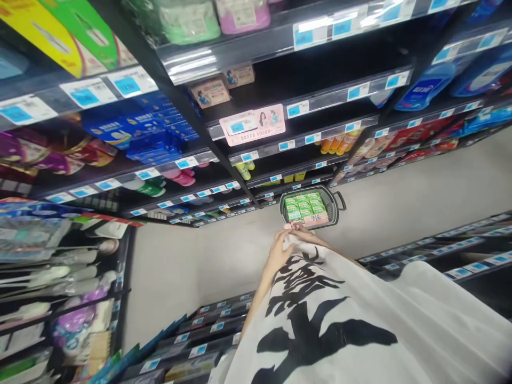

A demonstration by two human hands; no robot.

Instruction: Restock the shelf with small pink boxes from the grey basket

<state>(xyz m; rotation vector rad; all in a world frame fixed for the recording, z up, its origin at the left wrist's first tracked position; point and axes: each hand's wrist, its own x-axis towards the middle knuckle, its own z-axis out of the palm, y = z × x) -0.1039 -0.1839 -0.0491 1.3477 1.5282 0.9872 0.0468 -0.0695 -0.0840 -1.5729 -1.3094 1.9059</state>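
Observation:
My left hand [281,241] and my right hand [304,234] are close together in front of my white shirt with its black print. Between their fingers shows part of a small pink box [291,226], like the pink soap boxes on the shelf; the rest of it is hidden. Just beyond them a dark basket [336,214] stands on the floor. Rows of green packs [304,204] fill most of it, with pink boxes [314,219] along the side nearest me.
Two pink soap boxes [210,93] sit on a shelf [320,88] ahead, above a pink sign [254,126]. Blue bottles [426,85] stand to the right and blue cartons [156,128] to the left. Brushes [52,274] hang at far left. Low shelving [200,336] is behind me.

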